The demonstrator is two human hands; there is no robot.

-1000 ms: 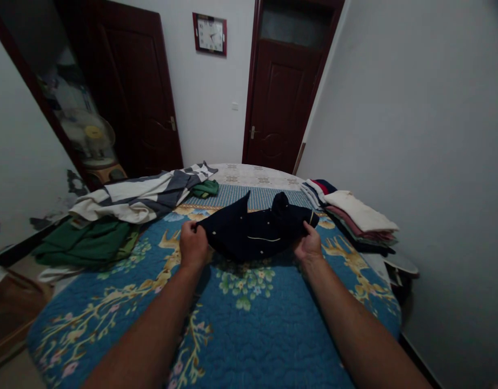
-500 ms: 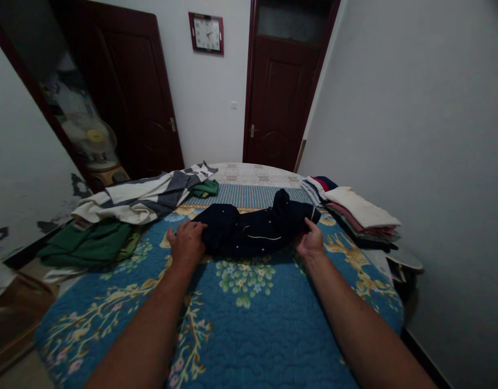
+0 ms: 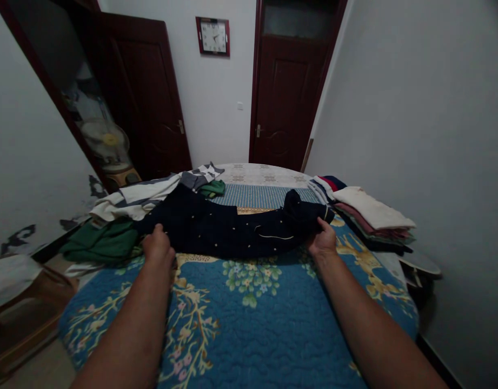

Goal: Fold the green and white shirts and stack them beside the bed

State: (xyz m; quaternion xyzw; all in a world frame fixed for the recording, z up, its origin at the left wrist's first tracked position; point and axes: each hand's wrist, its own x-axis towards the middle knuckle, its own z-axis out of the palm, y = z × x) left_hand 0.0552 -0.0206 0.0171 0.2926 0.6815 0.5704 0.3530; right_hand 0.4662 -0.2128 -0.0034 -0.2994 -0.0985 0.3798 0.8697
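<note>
A dark navy garment (image 3: 216, 229) with small white dots and a pale piped line lies stretched sideways across the bed-like quilted cover. My left hand (image 3: 157, 244) grips its left part near the lower edge, fingers mostly hidden behind the cloth. At the other end, my right hand (image 3: 322, 237) pinches the garment by a pale-trimmed edge, thumb on top. A bunched fold rises just left of my right hand. The garment's left end reaches over the green cloth (image 3: 105, 240) and touches the grey-and-white striped cloth (image 3: 139, 192).
Under everything lies a blue floral quilted cover (image 3: 249, 335) on a round-edged table. A stack of folded clothes (image 3: 374, 208) sits at right. Another green cloth (image 3: 212, 188) is at the back left. A wooden stool (image 3: 25, 302) stands at lower left.
My left hand has moved left, drawing the folded left part of the garment out wide. My right hand keeps its hold at the right end. The view has shifted slightly.
</note>
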